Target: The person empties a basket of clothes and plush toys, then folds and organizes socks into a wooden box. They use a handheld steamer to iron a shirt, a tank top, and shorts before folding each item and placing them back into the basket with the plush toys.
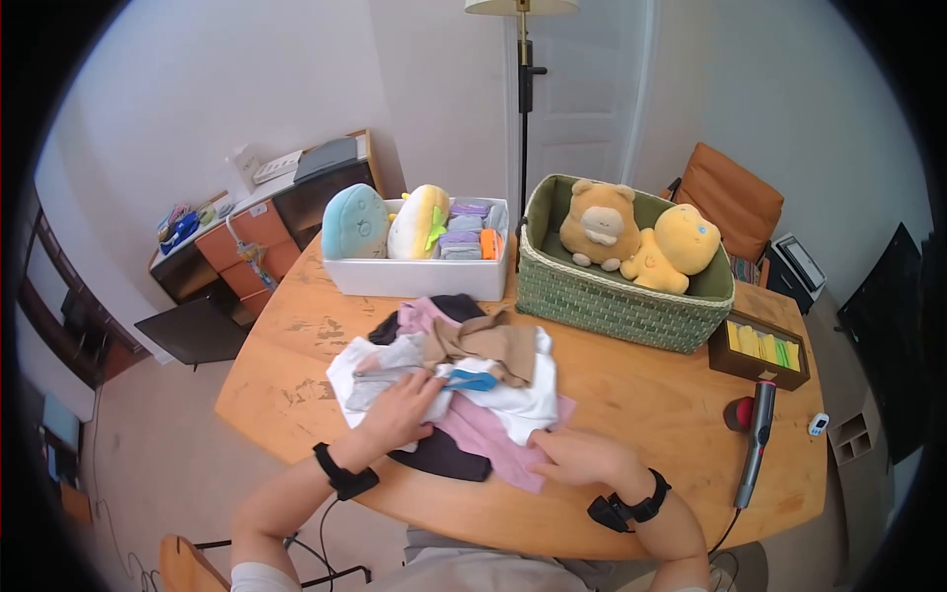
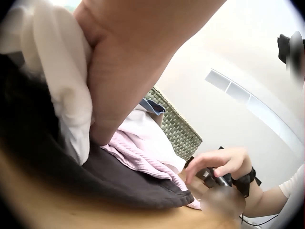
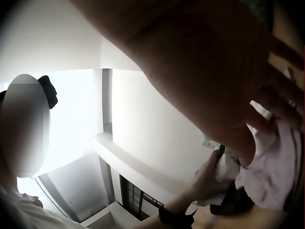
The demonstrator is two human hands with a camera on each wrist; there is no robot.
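A loose heap of clothes lies on the wooden table in front of me. It holds a pink garment, a white one, a brown one, a dark one and a light grey one. My left hand rests on the heap's left part, fingers extended over the grey cloth close to a blue strip. My right hand is at the heap's lower right, fingertips right at the pink garment's edge. In the right wrist view its fingers are spread over pale cloth.
Behind the heap stand a white box with plush toys and folded cloths, and a green woven basket with two plush toys. To the right are a small box of yellow packets, a corded grey styling tool and a white gadget.
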